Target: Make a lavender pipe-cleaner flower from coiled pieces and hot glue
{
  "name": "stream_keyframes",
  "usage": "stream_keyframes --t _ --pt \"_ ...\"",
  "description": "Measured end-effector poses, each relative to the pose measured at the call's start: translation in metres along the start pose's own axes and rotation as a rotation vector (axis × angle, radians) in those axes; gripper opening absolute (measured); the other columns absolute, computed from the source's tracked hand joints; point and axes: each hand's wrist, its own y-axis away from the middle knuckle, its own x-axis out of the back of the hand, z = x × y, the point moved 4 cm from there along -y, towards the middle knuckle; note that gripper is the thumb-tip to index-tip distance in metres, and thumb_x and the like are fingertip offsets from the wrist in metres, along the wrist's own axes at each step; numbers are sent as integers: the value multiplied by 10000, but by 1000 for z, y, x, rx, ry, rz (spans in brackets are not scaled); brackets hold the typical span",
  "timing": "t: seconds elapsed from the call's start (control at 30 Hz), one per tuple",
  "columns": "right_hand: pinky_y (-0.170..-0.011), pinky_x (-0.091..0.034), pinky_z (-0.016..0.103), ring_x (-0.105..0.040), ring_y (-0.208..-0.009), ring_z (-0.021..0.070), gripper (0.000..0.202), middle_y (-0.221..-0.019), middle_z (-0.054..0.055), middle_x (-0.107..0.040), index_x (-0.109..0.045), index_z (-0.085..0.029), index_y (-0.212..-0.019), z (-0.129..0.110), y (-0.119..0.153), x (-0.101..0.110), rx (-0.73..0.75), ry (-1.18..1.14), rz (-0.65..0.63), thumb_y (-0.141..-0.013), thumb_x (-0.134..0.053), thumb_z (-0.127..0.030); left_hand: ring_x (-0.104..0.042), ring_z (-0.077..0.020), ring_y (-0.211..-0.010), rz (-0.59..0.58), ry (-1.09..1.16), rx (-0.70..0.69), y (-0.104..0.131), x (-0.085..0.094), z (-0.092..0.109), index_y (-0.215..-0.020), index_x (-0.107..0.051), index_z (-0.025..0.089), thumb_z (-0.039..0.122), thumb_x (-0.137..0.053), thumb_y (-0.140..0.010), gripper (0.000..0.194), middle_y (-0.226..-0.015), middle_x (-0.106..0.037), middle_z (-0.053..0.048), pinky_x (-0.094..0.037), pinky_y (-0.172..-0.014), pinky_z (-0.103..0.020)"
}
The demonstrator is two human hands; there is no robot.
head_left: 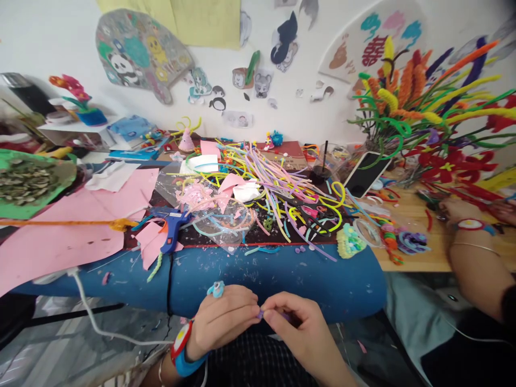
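Just in front of the table edge, my left hand [226, 317] and my right hand [300, 325] meet at the fingertips. Between them shows a small purple fuzzy piece [260, 314], probably a pipe cleaner; most of it is covered by fingers. My right thumb and forefinger pinch it, while the fingers of my left hand are pressed together around its other end. A light-blue ring [216, 289] sits on my left hand, and a red and blue band [183, 344] circles that wrist.
Loose pipe cleaners [278, 177] are heaped across the table, with black-handled scissors [314, 217] among them. A blue glue gun [172, 226] lies near pink sheets [80, 231]. A phone [366, 173] leans before pipe-cleaner flowers [403, 102]. At right, another person's arm [473, 255] reaches over the wood.
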Motion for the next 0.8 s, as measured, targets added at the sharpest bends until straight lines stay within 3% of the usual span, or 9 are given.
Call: stream_keyframes --t 0.1,0.2,0.27,0.4,0.47,0.63,0.8 --pt "-487 -405 179 -512 -492 87 148 -580 -9 -670 -775 -185 -742 -5 1 -4 124 -40 9 -823 -655 -215 -746 -203 -840 139 43 22 6 -4 3 -1069 -672 91 78 -643 -903 169 -900 -741 -84 -654 -760 -326" --pt "-455 -390 180 -504 -460 86 160 -536 -17 -643 -788 -190 -752 -7 2 -7 159 -53 -3 -835 -652 -209 -742 -201 -824 233 55 60 11 -6 5 -1066 -673 113 111 -633 -921 151 -874 -732 -65 -657 -723 -330" --pt "-446 -392 181 -509 -453 88 179 -521 -22 -622 -790 -192 -766 -7 2 -7 126 -42 -39 -850 -634 -221 -741 -197 -828 207 40 44 11 -3 5 -1109 -667 125 115 -640 -919 192 -899 -732 -65 -656 -730 -329" --pt "-479 -444 189 -582 -506 109 191 -576 -7 -658 -795 -201 -835 -8 5 -1 94 74 -106 -876 -613 -242 -747 -204 -895 -50 -21 -81 1 5 4 -1178 -651 117 75 -579 -944 249 -933 -753 -76 -644 -823 -330" --pt "-508 -473 195 -627 -559 123 182 -641 3 -694 -790 -215 -890 -10 6 3 122 151 -113 -878 -608 -220 -750 -210 -908 -124 -53 -123 -6 10 5 -1164 -646 89 70 -552 -957 229 -912 -762 -86 -642 -846 -330" --pt "-530 -491 203 -630 -553 118 185 -652 1 -687 -759 -193 -895 -17 9 5 338 256 -9 -897 -584 -136 -759 -191 -847 -95 -130 -136 -16 14 10 -1087 -652 58 55 -612 -922 170 -854 -768 -74 -653 -823 -297" --pt "-572 -539 228 -670 -604 134 203 -717 34 -727 -707 -154 -976 -23 16 -7 629 344 107 -906 -549 -48 -756 -194 -840 -2 -168 -112 -8 11 10 -1035 -669 41 50 -647 -896 141 -854 -754 -79 -653 -814 -292"
